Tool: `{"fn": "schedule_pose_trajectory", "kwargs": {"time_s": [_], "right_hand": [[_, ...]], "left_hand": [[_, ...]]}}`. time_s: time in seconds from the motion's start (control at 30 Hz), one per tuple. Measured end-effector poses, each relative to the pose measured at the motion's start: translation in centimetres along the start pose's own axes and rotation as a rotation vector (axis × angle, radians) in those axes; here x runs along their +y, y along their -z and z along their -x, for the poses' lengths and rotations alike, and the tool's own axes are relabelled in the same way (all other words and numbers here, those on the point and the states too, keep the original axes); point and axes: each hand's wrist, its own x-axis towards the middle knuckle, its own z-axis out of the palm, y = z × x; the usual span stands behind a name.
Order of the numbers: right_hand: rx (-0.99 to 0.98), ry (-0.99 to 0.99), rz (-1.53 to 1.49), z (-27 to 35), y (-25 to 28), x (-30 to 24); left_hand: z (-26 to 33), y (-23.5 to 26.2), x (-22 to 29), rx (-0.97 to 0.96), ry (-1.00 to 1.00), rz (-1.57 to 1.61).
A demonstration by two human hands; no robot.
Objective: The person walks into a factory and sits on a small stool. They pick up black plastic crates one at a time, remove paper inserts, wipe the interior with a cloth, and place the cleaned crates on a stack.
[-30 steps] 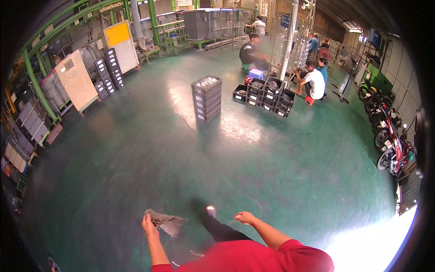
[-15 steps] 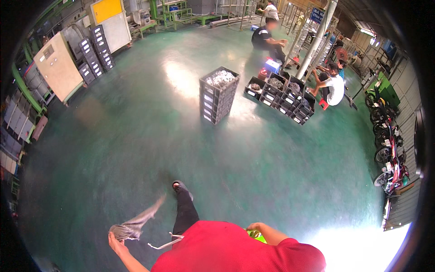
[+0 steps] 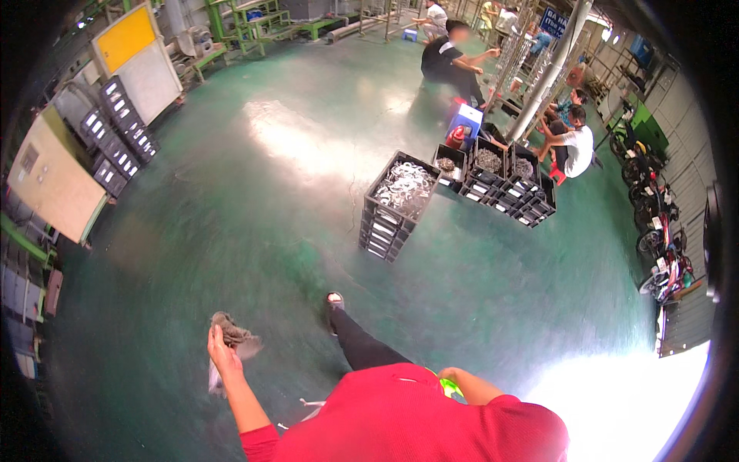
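R hand (image 3: 449, 377) mostly hidden behind red-shirted torso, close against a yellow-green item (image 3: 451, 387); finger state cannot be told. Faces of co-workers blurred or too small to read. L hand (image 3: 222, 350) raised at the person's L side, forearm extended up from lower edge, fingers clenched on a grey-brown rag (image 3: 235, 337), which hangs bunched above the green floor (image 3: 254, 200). One foot forward, mid-stride. Ahead: stack of black crates (image 3: 396, 206) w/ pale metal rings on top; more black crates just beyond. Blue box (image 3: 465, 122) near seated co-workers. Yellow-and-white panel (image 3: 138, 54) upper L; beige cabinet (image 3: 48, 181) at L edge.
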Motion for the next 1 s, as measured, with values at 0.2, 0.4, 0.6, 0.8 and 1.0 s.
{"fn": "schedule_pose_trajectory", "kwargs": {"time_s": [0.2,0.4,0.6,0.8,1.0], "right_hand": [[-0.185,0.246,0.331,-1.5,8.1,-25.9],[-0.195,0.125,0.497,-0.6,15.7,-45.9],[-0.283,-0.012,0.264,1.2,24.3,-69.7],[0.0,-0.004,0.328,10.2,32.0,-92.7],[0.135,0.134,0.194,9.8,41.8,-107.0]], "left_hand": [[-19.6,-9.7,1.9,0.062,0.118,0.051],[-36.6,-17.6,8.2,0.03,0.107,0.007],[-57.8,-32.8,9.5,-0.054,0.131,0.036],[-76.5,-52.9,9.0,-0.163,0.332,-0.294],[-94.5,-71.8,8.8,-0.604,0.312,-0.448]]}}
